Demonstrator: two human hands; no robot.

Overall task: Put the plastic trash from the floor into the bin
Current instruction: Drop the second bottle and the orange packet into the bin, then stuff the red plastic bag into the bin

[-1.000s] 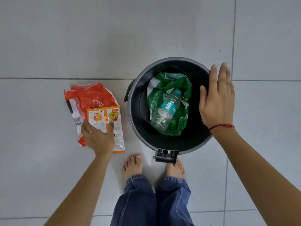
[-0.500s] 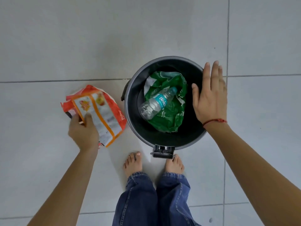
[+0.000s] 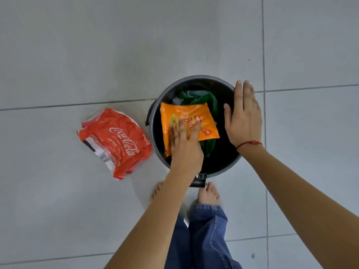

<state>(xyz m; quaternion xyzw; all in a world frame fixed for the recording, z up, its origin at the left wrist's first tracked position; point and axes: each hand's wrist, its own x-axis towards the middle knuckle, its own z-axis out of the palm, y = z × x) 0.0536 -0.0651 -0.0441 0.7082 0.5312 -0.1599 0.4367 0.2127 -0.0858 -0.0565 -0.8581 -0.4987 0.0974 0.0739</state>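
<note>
A round dark bin [image 3: 155, 121] stands open on the tiled floor in front of my feet. My left hand [image 3: 184, 144] holds an orange snack packet [image 3: 196, 117] over the bin's mouth, fingers on top of it. Beneath the packet a green plastic bag [image 3: 204, 98] lies inside the bin; the bottle is hidden. My right hand [image 3: 243, 117] rests flat, fingers together, on the bin's right rim and holds nothing. A red Coca-Cola wrapper [image 3: 116, 140] lies crumpled on the floor just left of the bin.
The bin's black pedal [image 3: 200, 180] points toward my bare feet [image 3: 208, 194], which stand right behind it. Grey floor tiles [image 3: 97, 55] with thin grout lines surround everything.
My left hand lifted the orange packet off the red wrapper and carried it right, over the bin. The red wrapper stays on the floor. The bottle is now covered.
</note>
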